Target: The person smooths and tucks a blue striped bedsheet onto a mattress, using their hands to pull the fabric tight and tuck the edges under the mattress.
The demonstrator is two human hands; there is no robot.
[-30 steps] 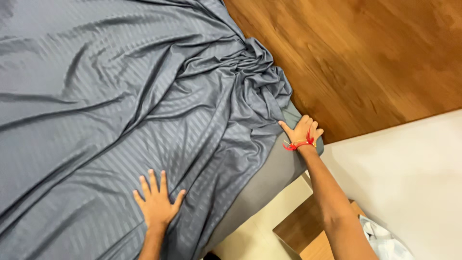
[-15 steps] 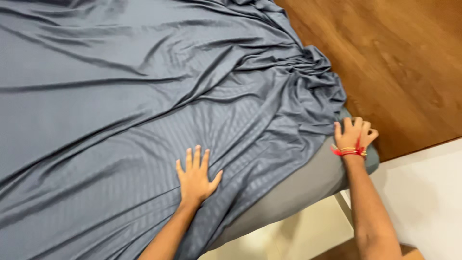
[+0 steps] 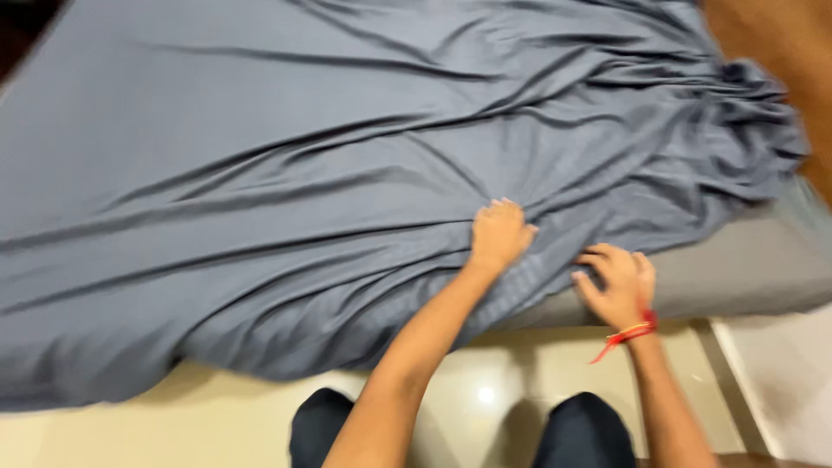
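Observation:
A grey-blue striped bedsheet [image 3: 286, 173] lies wrinkled over a mattress [image 3: 737, 264] whose bare grey side shows at the right. My left hand [image 3: 498, 234] rests palm down on the sheet near the bed's near edge, fingers curled into the cloth. My right hand [image 3: 617, 284], with a red thread band at the wrist, is at the sheet's hanging edge beside the bare mattress side, fingers bent on the fabric. The picture is blurred, so I cannot tell how firmly either hand grips.
Cream floor tiles [image 3: 217, 425] run along the bed's near side. My knees in dark trousers [image 3: 321, 429] are just below the bed edge. A brown wooden headboard [image 3: 780, 35] stands at the top right, where the sheet is bunched.
The view swung left. My right hand left the mattress corner by the headboard and came to the sheet's edge next to my left hand, whose spread fingers have curled.

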